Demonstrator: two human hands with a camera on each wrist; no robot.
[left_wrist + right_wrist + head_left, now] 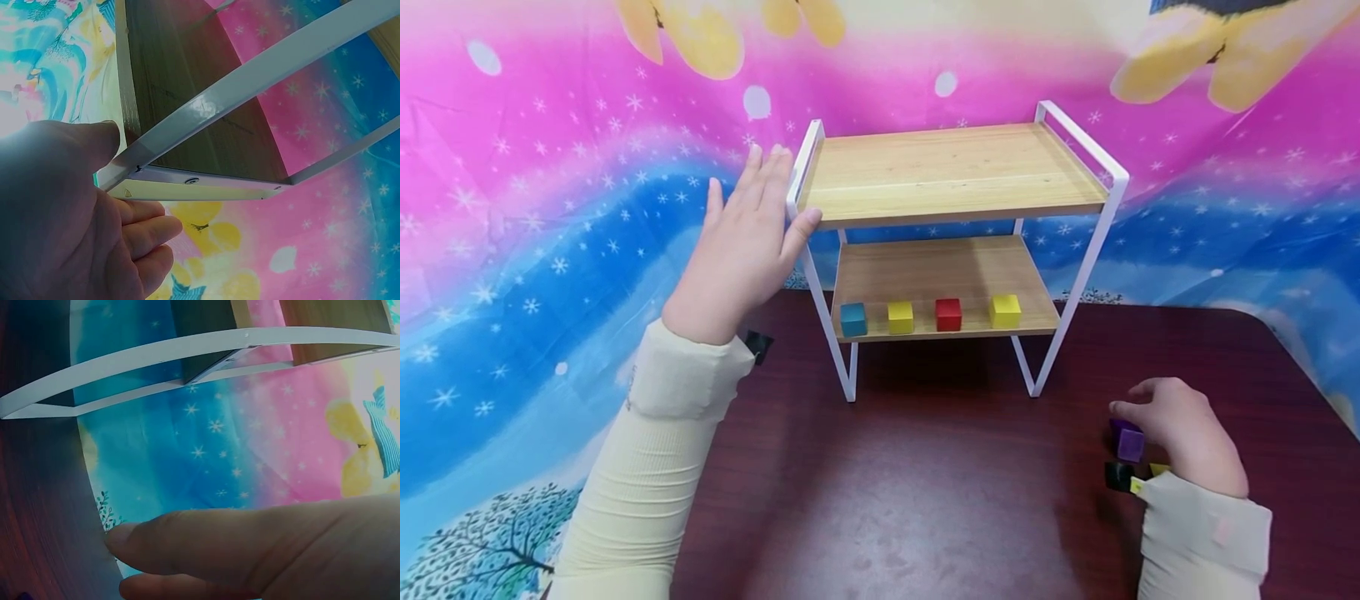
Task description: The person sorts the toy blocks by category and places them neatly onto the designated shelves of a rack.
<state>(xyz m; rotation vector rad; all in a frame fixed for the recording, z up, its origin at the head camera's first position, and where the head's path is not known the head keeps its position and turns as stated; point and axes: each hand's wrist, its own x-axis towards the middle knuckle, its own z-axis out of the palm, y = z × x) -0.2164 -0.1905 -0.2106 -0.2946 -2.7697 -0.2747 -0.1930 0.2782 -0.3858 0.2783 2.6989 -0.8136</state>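
Observation:
My left hand (741, 237) is at the upper left corner of a small two-tier shelf (955, 171), fingers straight and thumb over the white metal frame (206, 103). Low over the table at the right, my right hand (1183, 425) has its fingers loosely bent, nothing seen between them. Just below its fingertips is a purple block (1130, 443). A yellow block (1159, 469) is mostly hidden by the right wrist. Along the front of the lower shelf board stand a blue block (853, 320), a yellow block (900, 317), a red block (948, 315) and another yellow block (1005, 311).
The shelf stands on a dark reddish-brown table (880, 492), near its back edge. Behind it hangs a pink and blue cloth (580, 158) with snowflakes and yellow butterflies. Black pieces of the wrist gear stick out beside both cuffs.

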